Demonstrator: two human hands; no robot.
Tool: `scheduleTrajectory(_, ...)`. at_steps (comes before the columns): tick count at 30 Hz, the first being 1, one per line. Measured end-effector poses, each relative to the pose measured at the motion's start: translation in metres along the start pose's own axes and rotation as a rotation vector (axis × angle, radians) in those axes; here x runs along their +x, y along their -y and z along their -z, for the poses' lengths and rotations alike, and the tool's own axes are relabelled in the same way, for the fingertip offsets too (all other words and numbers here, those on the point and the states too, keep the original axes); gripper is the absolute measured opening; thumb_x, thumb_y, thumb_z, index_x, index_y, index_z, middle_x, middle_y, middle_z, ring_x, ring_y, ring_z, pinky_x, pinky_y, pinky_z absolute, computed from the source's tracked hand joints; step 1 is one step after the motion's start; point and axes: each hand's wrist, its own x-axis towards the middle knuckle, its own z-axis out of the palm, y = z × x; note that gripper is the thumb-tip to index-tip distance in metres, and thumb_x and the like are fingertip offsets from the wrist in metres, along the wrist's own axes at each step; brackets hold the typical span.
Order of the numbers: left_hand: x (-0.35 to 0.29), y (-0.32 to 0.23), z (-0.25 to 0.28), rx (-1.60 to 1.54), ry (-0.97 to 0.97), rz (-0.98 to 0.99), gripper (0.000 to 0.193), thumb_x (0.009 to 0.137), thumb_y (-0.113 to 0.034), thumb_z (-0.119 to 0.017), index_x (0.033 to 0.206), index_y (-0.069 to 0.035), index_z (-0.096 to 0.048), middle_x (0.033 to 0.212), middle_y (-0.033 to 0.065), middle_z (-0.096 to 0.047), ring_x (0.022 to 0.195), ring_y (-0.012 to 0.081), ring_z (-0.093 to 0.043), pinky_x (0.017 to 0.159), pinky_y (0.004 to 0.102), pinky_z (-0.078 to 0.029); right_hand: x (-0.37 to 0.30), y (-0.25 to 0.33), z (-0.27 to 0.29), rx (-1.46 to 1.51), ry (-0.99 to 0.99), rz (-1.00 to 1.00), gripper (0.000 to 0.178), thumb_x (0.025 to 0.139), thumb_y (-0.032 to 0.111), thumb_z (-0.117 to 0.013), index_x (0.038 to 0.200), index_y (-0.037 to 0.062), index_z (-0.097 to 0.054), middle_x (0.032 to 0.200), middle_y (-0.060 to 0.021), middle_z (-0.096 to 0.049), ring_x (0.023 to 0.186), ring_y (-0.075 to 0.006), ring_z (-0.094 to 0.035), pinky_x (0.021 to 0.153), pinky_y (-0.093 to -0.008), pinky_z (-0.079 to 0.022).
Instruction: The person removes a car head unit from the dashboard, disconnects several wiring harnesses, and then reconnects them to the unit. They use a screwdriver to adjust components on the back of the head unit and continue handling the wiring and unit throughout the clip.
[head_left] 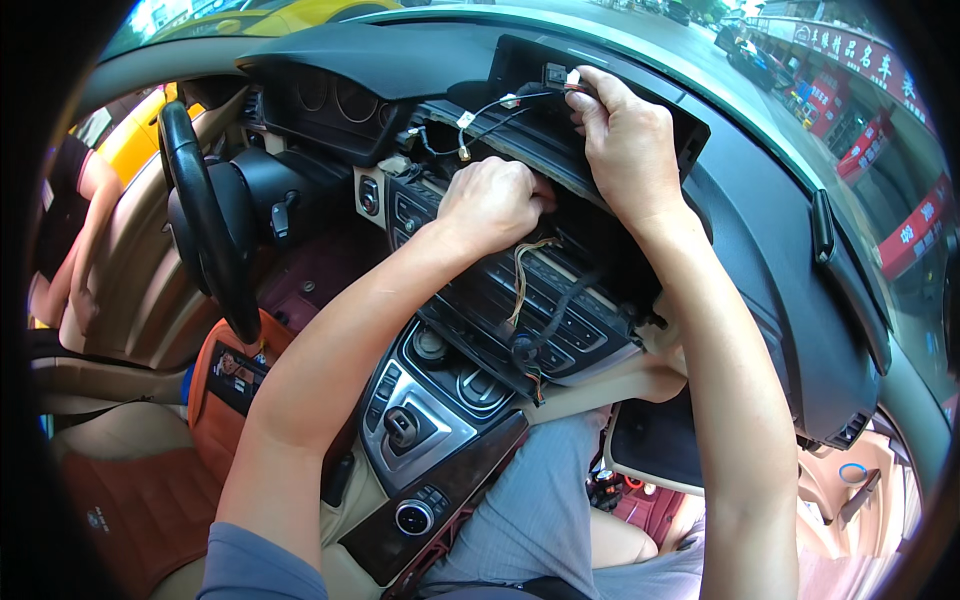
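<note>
High up at the dashboard screen (640,125), my right hand (632,135) pinches a small white wire connector (572,78) between thumb and fingers. A black plug (555,75) is right beside it. Thin black wires (495,103) with white tags run from there leftward to the torn-open dash edge. My left hand (490,205) is closed at the opening below the screen; its fingertips, and whatever they grip, are hidden. A loose bundle of coloured wires (521,275) hangs just below it, over the button panel (535,310).
The steering wheel (205,220) stands at the left, and the gear selector (403,427) is on the centre console below. Another person's arm (95,220) shows outside the open driver's door. An orange bag (207,385) sits on the driver's seat.
</note>
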Motion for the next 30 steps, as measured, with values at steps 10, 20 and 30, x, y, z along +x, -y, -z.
scheduleTrajectory(10, 0.001, -0.003, 0.002, -0.002, -0.03, 0.068, 0.017, 0.092, -0.025, -0.077, 0.104, -0.02, -0.088, 0.093, 0.0139, -0.081, 0.09, 0.0336, -0.078, 0.088, 0.0423, -0.06, -0.003, -0.007, 0.0, 0.046, -0.066, 0.089, 0.02, 0.104, 0.005, -0.067, 0.122, -0.0004, -0.076, 0.096, -0.0138, -0.081, 0.083, -0.0174, -0.078, 0.076, -0.0307, -0.063)
scheduleTrajectory(20, -0.14, 0.002, 0.022, -0.371, -0.45, -0.12, 0.012, 0.093, -0.009, -0.078, 0.103, -0.004, -0.082, 0.09, 0.0129, -0.078, 0.083, 0.0259, -0.075, 0.076, 0.0352, -0.058, -0.009, -0.005, 0.014, -0.132, 0.107, 0.308, 0.014, 0.097, 0.007, -0.073, 0.106, -0.0036, -0.071, 0.097, -0.0184, -0.066, 0.089, -0.0364, -0.07, 0.079, -0.0408, -0.056)
scheduleTrajectory(30, -0.465, 0.086, 0.054, 0.149, -0.501, 0.733, 0.041, 0.094, 0.001, -0.07, 0.068, -0.005, -0.04, 0.061, 0.003, -0.037, 0.055, 0.0119, -0.037, 0.052, 0.0334, -0.035, -0.011, -0.022, 0.008, 0.011, 0.099, 0.255, 0.015, 0.108, 0.011, -0.062, 0.108, -0.0019, -0.07, 0.095, -0.0141, -0.065, 0.087, -0.0274, -0.068, 0.081, -0.0376, -0.055)
